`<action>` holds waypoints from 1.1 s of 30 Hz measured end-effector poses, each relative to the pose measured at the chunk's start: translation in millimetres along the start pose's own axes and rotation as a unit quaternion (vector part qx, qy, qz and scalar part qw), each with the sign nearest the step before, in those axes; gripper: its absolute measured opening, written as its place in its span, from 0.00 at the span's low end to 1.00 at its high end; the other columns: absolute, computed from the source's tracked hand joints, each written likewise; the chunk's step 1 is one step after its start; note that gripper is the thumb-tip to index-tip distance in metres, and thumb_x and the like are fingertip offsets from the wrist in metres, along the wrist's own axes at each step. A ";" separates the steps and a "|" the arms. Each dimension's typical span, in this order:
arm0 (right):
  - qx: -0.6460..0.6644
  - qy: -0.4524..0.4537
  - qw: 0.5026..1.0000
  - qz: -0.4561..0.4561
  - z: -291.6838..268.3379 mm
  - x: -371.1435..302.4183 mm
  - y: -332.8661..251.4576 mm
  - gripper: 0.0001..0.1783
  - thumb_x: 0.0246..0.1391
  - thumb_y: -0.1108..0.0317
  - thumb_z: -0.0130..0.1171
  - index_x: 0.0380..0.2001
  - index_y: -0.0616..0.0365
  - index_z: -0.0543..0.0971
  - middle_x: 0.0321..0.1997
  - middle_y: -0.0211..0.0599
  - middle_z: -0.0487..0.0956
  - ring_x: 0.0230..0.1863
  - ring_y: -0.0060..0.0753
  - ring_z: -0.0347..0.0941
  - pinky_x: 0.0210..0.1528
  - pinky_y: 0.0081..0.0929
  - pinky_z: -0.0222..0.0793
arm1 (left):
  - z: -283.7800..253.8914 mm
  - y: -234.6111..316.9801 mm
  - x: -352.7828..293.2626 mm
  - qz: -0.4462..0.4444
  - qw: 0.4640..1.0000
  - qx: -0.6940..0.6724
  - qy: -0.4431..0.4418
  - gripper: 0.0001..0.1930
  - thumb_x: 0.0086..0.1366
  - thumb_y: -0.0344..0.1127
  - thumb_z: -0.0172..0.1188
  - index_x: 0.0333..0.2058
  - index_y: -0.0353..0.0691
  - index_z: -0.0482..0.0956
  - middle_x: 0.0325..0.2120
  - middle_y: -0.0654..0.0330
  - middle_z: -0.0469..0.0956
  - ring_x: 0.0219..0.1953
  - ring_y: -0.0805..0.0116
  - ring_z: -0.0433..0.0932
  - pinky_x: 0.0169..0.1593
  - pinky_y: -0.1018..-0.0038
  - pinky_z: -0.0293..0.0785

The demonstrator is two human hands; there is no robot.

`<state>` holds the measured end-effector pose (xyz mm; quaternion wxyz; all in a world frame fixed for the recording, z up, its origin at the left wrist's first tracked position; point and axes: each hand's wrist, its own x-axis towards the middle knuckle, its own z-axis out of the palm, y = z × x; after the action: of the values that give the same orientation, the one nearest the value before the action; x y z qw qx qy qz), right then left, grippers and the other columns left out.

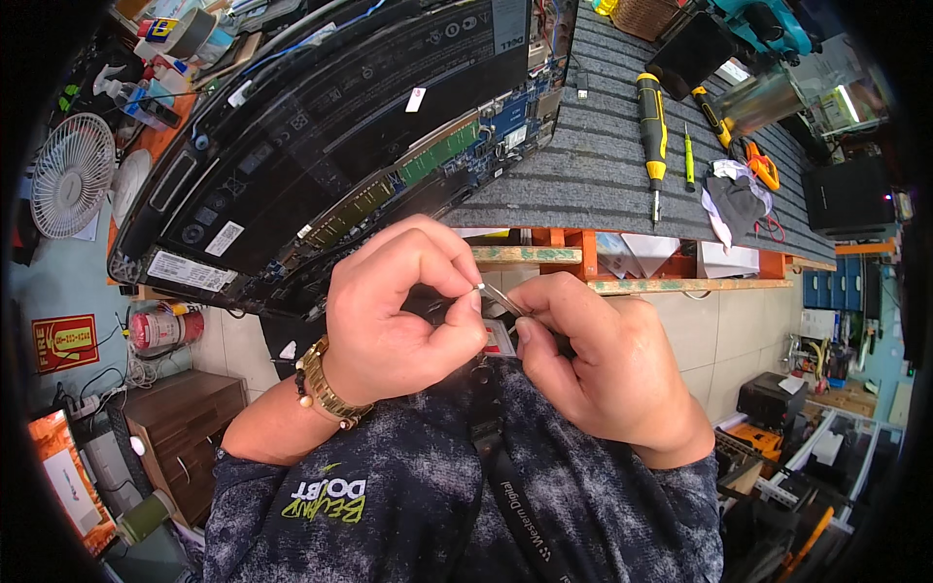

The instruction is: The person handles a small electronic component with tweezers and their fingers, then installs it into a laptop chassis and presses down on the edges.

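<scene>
My left hand (pixel 403 301), with a gold watch at the wrist, is closed in a pinch. Between its thumb and forefinger shows a tiny white piece (pixel 480 287), too small to name. Thin metal tweezers (pixel 503 301) are gripped between the thumb and forefinger of my right hand (pixel 612 355); their tips meet the white piece at the left fingertips. Just beyond both hands lies a laptop (pixel 321 136) with its bottom cover off, showing a black battery, green memory modules and a blue circuit board. A small white slip (pixel 416 100) rests on the battery.
On the grey ribbed mat (pixel 593 146) lie a yellow-black screwdriver (pixel 652 131), a slim green screwdriver (pixel 689 160), orange-handled pliers (pixel 763 165) and a crumpled cloth (pixel 734 204). A white fan (pixel 73 175) stands at far left. Below the bench edge is an open wooden shelf (pixel 588 255).
</scene>
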<state>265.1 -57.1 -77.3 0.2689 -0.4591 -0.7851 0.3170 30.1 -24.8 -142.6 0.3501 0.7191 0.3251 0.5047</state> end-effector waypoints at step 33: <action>0.076 0.000 0.997 -0.021 3.3 0.5 7.6 0.11 0.65 0.77 0.68 0.49 0.59 0.82 0.24 0.46 0.82 0.25 0.56 0.84 0.28 0.45 0.77 | 4.0 6.0 -9.0 -0.189 0.932 -0.308 0.010 0.08 0.70 0.16 0.62 0.38 0.35 0.75 0.43 0.54 0.80 0.37 0.71 0.85 0.43 0.70 0.93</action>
<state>266.8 -54.6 -85.1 0.3092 -0.4208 -0.7682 0.3704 32.0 -36.1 -143.1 0.6403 0.4961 0.2872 0.5113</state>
